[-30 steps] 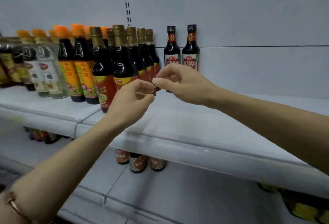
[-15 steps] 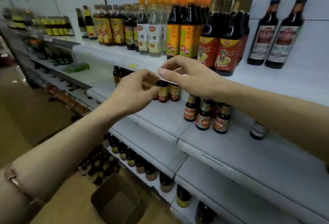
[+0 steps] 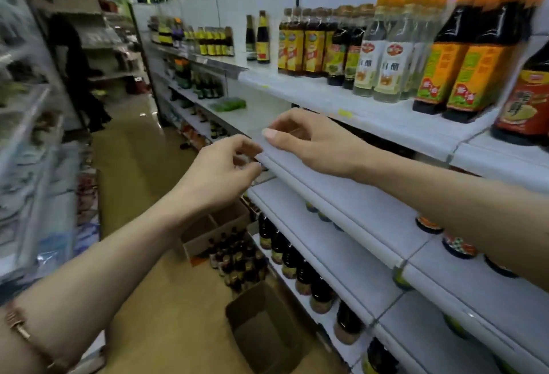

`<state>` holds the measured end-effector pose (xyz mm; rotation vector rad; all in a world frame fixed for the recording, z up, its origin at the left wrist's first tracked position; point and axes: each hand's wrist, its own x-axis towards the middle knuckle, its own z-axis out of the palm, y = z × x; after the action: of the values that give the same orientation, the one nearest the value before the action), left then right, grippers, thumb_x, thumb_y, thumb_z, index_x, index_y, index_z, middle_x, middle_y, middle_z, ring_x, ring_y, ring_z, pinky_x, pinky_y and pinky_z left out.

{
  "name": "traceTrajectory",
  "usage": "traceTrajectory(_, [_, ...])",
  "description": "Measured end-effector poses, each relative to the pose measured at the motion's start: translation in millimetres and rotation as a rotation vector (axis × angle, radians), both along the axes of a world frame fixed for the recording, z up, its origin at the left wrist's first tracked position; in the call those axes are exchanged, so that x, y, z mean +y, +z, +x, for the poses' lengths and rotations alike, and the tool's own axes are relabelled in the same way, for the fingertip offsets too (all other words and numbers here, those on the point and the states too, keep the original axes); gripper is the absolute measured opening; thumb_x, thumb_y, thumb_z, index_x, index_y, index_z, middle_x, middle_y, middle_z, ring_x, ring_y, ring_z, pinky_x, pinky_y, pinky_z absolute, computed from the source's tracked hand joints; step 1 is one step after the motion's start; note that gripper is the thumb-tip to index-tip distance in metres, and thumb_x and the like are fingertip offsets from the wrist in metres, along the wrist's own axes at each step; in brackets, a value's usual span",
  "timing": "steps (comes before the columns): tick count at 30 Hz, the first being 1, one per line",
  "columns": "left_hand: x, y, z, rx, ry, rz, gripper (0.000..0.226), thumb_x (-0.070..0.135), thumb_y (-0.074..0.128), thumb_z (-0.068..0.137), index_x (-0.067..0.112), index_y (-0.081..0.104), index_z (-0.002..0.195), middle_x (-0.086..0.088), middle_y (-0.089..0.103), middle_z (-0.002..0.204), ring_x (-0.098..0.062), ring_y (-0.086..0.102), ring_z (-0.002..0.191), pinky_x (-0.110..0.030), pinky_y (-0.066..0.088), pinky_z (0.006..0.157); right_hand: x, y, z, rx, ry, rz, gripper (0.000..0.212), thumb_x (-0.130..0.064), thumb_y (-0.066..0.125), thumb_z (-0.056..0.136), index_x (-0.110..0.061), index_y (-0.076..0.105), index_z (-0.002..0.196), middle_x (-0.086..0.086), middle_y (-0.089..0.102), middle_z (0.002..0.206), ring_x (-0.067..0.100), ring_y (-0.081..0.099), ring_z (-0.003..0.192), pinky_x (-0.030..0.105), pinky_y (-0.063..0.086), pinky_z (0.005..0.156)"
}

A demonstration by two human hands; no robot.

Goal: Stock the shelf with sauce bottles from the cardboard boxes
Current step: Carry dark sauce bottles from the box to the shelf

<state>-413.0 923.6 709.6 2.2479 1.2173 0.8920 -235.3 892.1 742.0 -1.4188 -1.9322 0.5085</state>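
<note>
Head view looks along a shop aisle: both hands are raised in front of the white shelf (image 3: 341,195), fingertips close together. Left hand (image 3: 217,174) has its fingers curled, seemingly pinching something too small to identify; right hand (image 3: 309,141) is loosely curled and appears empty. Sauce bottles (image 3: 454,76) stand on the upper shelf. On the floor below, 1 cardboard box (image 3: 231,243) holds dark bottles, and another box (image 3: 261,329) sits nearer.
</note>
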Motion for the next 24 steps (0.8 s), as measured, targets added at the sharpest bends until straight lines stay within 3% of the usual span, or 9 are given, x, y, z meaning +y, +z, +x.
traceTrajectory(4, [49.3,-4.5,-30.4,0.025,0.099,0.017,0.017,0.024,0.061,0.091,0.032,0.058,0.105,0.012,0.063,0.105,-0.004,0.059,0.098,-0.022,0.047,0.086,67.3,-5.7,-27.5,-0.021,0.099,0.005,0.035,-0.053,0.053,0.092,-0.026,0.058,0.113,-0.013,0.062,0.105,0.002,0.059,0.098,0.021,0.049,0.088])
traceTrajectory(10, [126.3,-5.4,-78.2,0.093,0.269,-0.002,0.016,0.023,0.061,0.09,0.034,0.057,0.101,0.014,0.062,0.101,-0.003,0.059,0.097,-0.007,0.039,0.075,179.5,-6.5,-74.8,-0.007,0.251,-0.024,0.038,-0.057,0.052,0.091,-0.029,0.056,0.115,-0.021,0.058,0.101,-0.005,0.056,0.092,0.016,0.042,0.075])
traceTrajectory(15, [185.4,-15.7,-125.2,0.073,0.388,-0.022,0.014,0.025,0.06,0.091,0.034,0.056,0.101,0.014,0.062,0.1,-0.003,0.059,0.094,-0.02,0.046,0.083,254.2,-14.2,-127.4,0.0,0.363,-0.032,0.04,-0.057,0.053,0.09,-0.028,0.056,0.118,-0.018,0.058,0.104,-0.003,0.056,0.094,0.017,0.043,0.076])
traceTrajectory(20, [244.0,-59.3,-180.2,0.06,0.443,-0.047,0.007,0.03,0.058,0.093,0.032,0.057,0.1,0.02,0.059,0.09,0.003,0.057,0.084,-0.009,0.04,0.071,328.2,-42.8,-177.3,-0.029,0.36,-0.04,0.041,-0.053,0.052,0.093,-0.024,0.057,0.121,-0.011,0.06,0.114,0.005,0.056,0.105,0.021,0.047,0.088])
traceTrajectory(24, [311.3,-100.3,-225.6,0.064,0.442,-0.095,0.008,0.03,0.057,0.095,0.026,0.062,0.1,0.015,0.061,0.088,-0.002,0.058,0.08,-0.003,0.04,0.065,391.4,-77.9,-217.7,-0.039,0.35,-0.081,0.039,-0.053,0.052,0.093,-0.024,0.059,0.119,-0.012,0.063,0.112,0.003,0.059,0.104,0.025,0.05,0.09])
